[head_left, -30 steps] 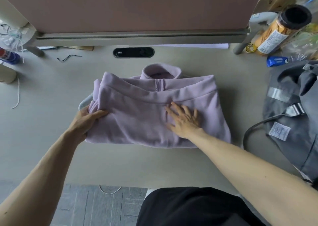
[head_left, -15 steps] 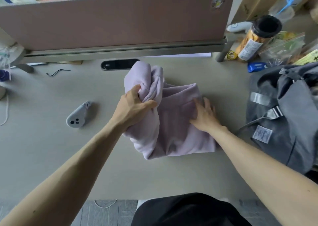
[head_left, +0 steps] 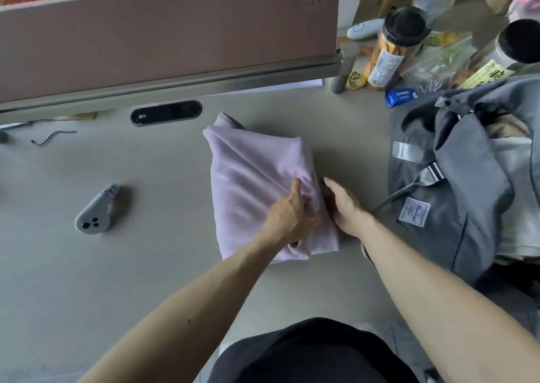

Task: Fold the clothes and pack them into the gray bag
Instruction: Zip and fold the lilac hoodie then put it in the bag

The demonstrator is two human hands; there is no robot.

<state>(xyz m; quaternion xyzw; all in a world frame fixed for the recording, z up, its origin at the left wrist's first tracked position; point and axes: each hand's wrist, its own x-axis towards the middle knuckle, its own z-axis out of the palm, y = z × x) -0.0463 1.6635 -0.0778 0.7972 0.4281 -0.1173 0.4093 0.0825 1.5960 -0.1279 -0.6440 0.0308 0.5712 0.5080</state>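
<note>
A lilac fleece garment (head_left: 251,184) lies folded into a narrow upright rectangle in the middle of the desk (head_left: 146,266). My left hand (head_left: 292,216) lies on its right part and grips the folded-over layer near the right edge, fingers curled into the fabric. My right hand (head_left: 344,207) sits against the garment's right edge with its fingers tucked along the side. The gray bag (head_left: 455,184) stands open at the right of the desk, with light cloth visible inside it.
A small grey hand-held device (head_left: 96,213) lies left of the garment. Black-lidded jars (head_left: 394,47), snack packets and a blue packet (head_left: 400,96) crowd the back right. A brown partition (head_left: 163,32) runs along the back, with a black cable port (head_left: 166,112) below it.
My left hand carried the garment's left half over to the right, halving its width, and uncovered the grey device. My right hand slid from the top to the right edge.
</note>
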